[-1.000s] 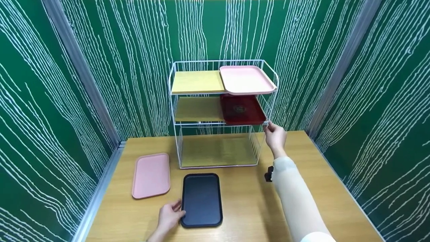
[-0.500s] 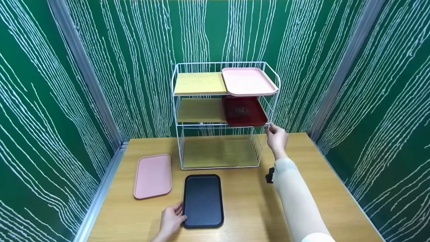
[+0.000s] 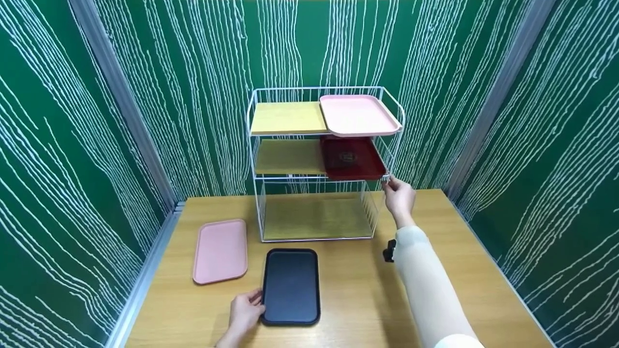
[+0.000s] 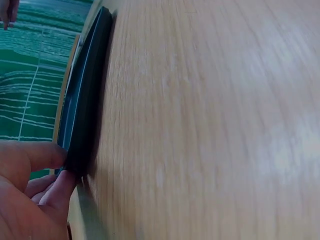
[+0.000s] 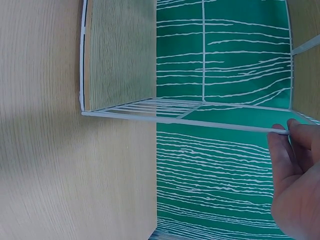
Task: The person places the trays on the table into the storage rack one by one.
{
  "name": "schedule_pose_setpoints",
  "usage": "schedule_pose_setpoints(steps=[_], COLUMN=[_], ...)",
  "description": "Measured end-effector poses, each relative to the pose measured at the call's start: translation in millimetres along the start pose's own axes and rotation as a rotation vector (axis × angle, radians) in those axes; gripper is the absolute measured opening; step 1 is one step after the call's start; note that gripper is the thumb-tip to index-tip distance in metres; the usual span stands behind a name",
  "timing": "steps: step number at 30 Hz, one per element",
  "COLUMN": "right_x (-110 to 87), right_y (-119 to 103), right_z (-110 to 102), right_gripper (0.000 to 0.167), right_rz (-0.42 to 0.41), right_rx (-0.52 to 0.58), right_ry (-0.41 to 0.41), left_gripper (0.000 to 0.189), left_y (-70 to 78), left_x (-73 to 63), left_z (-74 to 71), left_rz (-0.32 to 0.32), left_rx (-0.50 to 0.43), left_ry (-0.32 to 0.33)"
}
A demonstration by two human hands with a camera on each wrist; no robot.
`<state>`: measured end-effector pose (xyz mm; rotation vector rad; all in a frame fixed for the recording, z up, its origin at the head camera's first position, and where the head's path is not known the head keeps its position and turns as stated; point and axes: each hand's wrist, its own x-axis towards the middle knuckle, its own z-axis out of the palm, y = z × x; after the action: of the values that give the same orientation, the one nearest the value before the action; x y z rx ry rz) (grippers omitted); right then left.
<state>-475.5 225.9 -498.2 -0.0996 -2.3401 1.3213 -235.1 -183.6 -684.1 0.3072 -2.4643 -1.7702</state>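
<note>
My left hand (image 3: 243,311) grips the near left edge of a black tray (image 3: 291,285) lying on the table. The left wrist view shows the thumb and fingers pinching the rim of that black tray (image 4: 86,100). At the three-tier wire rack (image 3: 316,217), my right hand (image 3: 400,198) pinches the front right post just under the middle shelf. Fingertips of the right hand (image 5: 295,170) close round the white wire in the right wrist view. A dark red tray (image 3: 355,164) sits on the middle shelf's right half, and a pink tray (image 3: 358,113) above it on the top shelf.
Another pink tray (image 3: 221,251) lies on the wooden table (image 3: 348,290), left of the black one. Green walls with white streaks (image 3: 208,96) enclose the table at the back and both sides. A small black object (image 3: 389,251) shows beside the right sleeve.
</note>
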Motion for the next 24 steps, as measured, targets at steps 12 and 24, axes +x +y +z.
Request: schedule_pose_setpoints(steps=[12, 24], right_x=[-0.2, 0.1], right_y=[-1.9, 0.5], right_z=[-2.1, -0.5], right_gripper=[0.039, 0.037], right_rz=[0.017, 0.02], right_rx=[0.018, 0.002], right_ry=[-0.031, -0.02], left_gripper=[0.055, 0.05], left_y=[1.9, 1.8], left_x=[0.1, -0.3], left_z=[0.6, -2.8], left_rz=[0.008, -0.017], left_rx=[-0.02, -0.025], left_ry=[0.025, 0.012])
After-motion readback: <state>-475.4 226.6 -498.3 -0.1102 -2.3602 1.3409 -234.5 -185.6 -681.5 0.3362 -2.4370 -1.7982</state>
